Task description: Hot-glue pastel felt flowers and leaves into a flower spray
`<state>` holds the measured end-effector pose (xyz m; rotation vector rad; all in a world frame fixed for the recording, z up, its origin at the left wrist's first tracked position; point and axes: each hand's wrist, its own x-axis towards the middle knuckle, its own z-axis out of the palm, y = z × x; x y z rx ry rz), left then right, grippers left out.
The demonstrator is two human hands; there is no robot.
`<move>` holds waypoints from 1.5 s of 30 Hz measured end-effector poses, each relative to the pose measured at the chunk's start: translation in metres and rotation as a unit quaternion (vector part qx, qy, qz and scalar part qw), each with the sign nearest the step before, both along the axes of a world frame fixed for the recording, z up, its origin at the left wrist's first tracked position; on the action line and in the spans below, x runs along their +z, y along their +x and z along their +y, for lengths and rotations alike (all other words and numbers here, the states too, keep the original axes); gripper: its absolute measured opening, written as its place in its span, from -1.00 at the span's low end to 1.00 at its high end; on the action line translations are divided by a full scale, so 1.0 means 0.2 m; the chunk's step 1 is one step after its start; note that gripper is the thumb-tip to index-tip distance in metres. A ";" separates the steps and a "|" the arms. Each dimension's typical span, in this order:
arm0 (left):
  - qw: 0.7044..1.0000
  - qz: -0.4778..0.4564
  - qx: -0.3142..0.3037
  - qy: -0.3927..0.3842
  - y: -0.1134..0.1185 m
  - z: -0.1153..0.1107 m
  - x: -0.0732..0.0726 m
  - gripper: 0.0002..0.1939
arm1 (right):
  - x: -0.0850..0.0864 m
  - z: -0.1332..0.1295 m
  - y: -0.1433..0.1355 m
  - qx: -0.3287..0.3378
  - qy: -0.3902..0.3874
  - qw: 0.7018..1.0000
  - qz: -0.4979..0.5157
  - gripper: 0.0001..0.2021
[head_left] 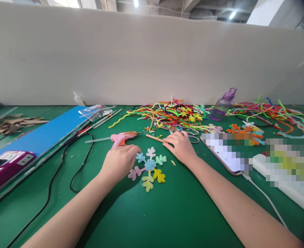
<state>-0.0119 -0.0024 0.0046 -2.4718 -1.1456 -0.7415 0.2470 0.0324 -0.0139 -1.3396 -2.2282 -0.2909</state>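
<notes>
A flower of fuzzy pipe-cleaner pieces (150, 165) lies flat on the green table, with a blue centre and petals in white, mint, yellow, pale green, pink and blue. My left hand (121, 160) is closed beside its blue petal, fingers curled under; what they hold, if anything, is hidden. Just behind that hand is a pink glue gun (122, 137), a clear glue stick poking from its back and its nozzle pointing right. My right hand (180, 146) has its fingers closed at the near end of a thin wooden stick (154, 137). Grey loop handles (195, 139) show behind it.
Behind my hands spreads a heap of coloured pipe cleaners (167, 115). A purple bottle (221, 105), a phone (223, 155) and a white power strip (283, 179) stand or lie rightward. Leftward are a blue board (43, 132), a magenta socket block (10, 168) and black cable (51, 193).
</notes>
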 end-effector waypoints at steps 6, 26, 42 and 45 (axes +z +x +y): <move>0.999 0.001 0.016 -0.038 0.00 0.00 -0.01 -0.73 | -0.01 0.00 0.02 0.008 -0.013 1.000 0.021 -0.88; 0.985 0.001 -0.135 -0.104 0.05 -0.01 0.01 -0.85 | 0.06 -0.18 -0.11 0.257 -0.110 0.957 0.078 -0.88; 0.980 -0.010 -0.132 -0.146 0.03 -0.01 0.05 -0.73 | 0.06 -0.15 -0.08 0.255 -0.165 0.950 0.073 -0.89; 0.979 0.003 -0.136 -0.155 0.02 -0.01 0.05 -0.73 | 0.07 -0.15 -0.07 0.258 -0.168 0.948 0.077 -0.90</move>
